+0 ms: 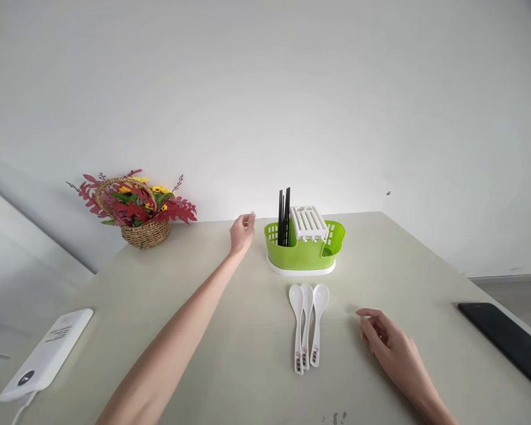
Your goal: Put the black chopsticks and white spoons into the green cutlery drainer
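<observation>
My left hand (242,233) reaches over the far part of the table, left of a green cutlery caddy (305,255) and apart from it. Its fingers are loosely bent, with nothing seen in them. Several black chopsticks (284,218) stand upright in the caddy's left compartment. A white slotted rack (310,222) sits across the caddy's middle. In front of the caddy lie three white spoons (307,324), bowls pointing away from me and printed handle ends toward me. To their right my right hand (389,345) rests by the tabletop, open with curled fingers, holding nothing visible.
A wicker basket (146,234) with red and yellow artificial flowers stands at the back left. At the left edge lies a white power bank (48,354) with a cable. A black phone-like slab (507,342) lies at the right edge. A wall backs the table.
</observation>
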The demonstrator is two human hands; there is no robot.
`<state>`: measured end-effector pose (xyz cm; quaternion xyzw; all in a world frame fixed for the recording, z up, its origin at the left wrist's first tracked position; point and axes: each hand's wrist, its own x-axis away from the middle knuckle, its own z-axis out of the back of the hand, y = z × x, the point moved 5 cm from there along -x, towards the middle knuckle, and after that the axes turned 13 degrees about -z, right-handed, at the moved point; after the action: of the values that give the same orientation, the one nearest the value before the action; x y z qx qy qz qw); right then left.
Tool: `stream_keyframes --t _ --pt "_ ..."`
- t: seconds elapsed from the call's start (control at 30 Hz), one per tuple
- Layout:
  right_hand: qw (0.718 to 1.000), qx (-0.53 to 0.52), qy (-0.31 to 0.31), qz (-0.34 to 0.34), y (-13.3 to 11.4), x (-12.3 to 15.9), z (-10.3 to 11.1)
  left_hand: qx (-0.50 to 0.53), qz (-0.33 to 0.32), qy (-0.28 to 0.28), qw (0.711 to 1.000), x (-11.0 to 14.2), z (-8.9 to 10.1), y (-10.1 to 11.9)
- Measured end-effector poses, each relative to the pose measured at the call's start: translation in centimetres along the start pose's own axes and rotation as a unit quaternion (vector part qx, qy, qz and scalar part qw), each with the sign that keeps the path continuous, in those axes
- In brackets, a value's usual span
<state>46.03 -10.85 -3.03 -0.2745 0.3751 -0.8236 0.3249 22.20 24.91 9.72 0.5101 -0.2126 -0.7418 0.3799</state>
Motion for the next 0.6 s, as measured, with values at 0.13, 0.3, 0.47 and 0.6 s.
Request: stream_keyframes --t 0.13,0.3,0.47,0.6 --pt "0.999 0.041 0.000 0.016 -1.9 -1.2 -0.8 -0.018 0.084 0.005 0.996 4.0 2.4 -4.8" --pt "0.996 0.013 -0.088 0.016 -4.8 -3.8 -2.7 -0.011 0.095 -0.035 0.995 7.9 4.7 -7.4" --pt "0.991 0.015 -0.132 0.020 -6.5 -5.6 -3.7 -0.001 0.053 -0.067 0.996 9.9 6.3 -6.9" --pt "0.989 0.018 -0.142 0.031 -6.8 -5.6 -4.0 -0.004 0.014 -0.090 0.996 11.3 6.8 -5.8"
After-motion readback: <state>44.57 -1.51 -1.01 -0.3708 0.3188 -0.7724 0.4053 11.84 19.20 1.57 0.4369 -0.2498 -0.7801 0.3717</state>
